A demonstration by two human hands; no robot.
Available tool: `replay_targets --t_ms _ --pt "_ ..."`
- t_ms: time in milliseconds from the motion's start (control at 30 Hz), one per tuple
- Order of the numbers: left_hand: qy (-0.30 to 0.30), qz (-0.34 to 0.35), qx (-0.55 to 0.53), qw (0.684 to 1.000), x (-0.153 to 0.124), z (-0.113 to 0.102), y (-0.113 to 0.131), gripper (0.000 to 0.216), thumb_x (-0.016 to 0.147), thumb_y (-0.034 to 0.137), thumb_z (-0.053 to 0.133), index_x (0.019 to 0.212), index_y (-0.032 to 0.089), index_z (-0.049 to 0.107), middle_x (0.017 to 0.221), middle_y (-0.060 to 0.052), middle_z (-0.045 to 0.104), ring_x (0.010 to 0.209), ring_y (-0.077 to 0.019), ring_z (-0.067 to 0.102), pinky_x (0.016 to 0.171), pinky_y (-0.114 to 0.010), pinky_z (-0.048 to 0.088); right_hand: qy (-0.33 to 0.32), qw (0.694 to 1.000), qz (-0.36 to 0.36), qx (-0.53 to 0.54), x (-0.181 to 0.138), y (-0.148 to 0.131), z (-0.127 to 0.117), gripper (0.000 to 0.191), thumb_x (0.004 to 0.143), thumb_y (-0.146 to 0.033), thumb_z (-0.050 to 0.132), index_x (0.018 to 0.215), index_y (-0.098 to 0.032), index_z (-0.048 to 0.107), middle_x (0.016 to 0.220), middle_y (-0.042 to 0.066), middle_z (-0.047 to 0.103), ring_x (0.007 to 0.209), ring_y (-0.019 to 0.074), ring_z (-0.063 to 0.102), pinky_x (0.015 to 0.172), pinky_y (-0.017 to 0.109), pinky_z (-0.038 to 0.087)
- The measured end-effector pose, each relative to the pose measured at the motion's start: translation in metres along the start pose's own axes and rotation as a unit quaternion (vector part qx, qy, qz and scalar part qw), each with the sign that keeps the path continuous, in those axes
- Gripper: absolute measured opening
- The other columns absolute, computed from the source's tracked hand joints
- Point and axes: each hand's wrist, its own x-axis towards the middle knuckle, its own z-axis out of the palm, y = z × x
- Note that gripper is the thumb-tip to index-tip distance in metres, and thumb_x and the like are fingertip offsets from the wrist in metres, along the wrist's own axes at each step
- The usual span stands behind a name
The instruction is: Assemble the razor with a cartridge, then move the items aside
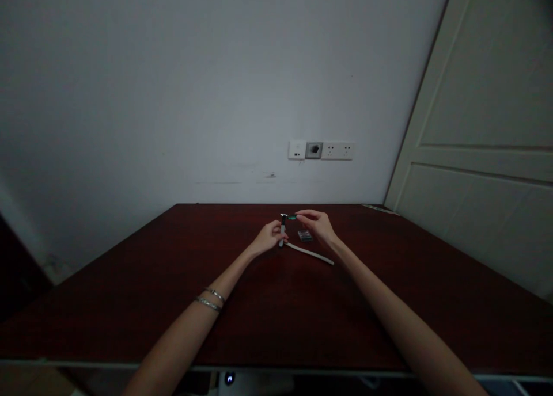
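My left hand [268, 238] is closed around the grey and black handle of a T-shaped tool [282, 230] that looks like a razor. The tool stands upright, its pale head at the top. To its right, my right hand [317, 223] pinches a small green and dark piece [292, 217] close beside that head. Whether the two touch is too small to tell. Below the right hand a small clear plastic case [305, 235] lies on the table. A long, thin whitish strip [311, 253] stretches to the right from near the tool's lower end.
The dark red-brown table [129, 304] meets a pale wall [216, 96] at the back. Sockets and switches [338, 151] are set in the wall. A light panelled door [479, 114] rises on the right, with a flat narrow strip [380, 209] on the table near its base.
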Motion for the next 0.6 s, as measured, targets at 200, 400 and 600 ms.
replay_targets --t_ms 200,400,600 --pt "0.014 0.115 0.105 0.988 -0.004 0.002 0.003 0.018 0.075 0.011 0.054 0.092 0.015 0.054 0.078 -0.002 0.064 0.071 -0.0137 0.064 0.068 -0.025 0.049 -0.012 0.999 -0.032 0.016 -0.001 -0.003 0.002 0.027 0.061 -0.039 0.076 0.079 -0.019 0.071 0.075 0.001 0.066 0.06 0.0124 0.054 0.053 0.025 0.042" --pt "0.071 0.166 0.188 0.965 -0.007 0.003 0.01 0.017 0.078 0.015 0.052 0.094 0.018 0.055 0.087 -0.004 0.066 0.081 -0.016 0.063 0.074 -0.027 0.047 -0.042 0.994 -0.105 0.001 -0.006 -0.009 0.003 0.016 0.062 -0.035 0.075 0.068 -0.02 0.07 0.085 0.002 0.064 0.081 0.0172 0.058 0.071 0.029 0.045" --pt "0.122 0.149 0.109 0.975 -0.005 0.009 0.021 0.016 0.073 0.019 0.06 0.089 0.016 0.055 0.081 -0.003 0.066 0.075 -0.0157 0.064 0.069 -0.026 0.049 -0.042 0.996 -0.083 -0.005 -0.013 -0.016 0.005 0.021 0.064 -0.038 0.074 0.075 -0.02 0.071 0.08 0.002 0.066 0.065 0.0143 0.056 0.056 0.026 0.045"
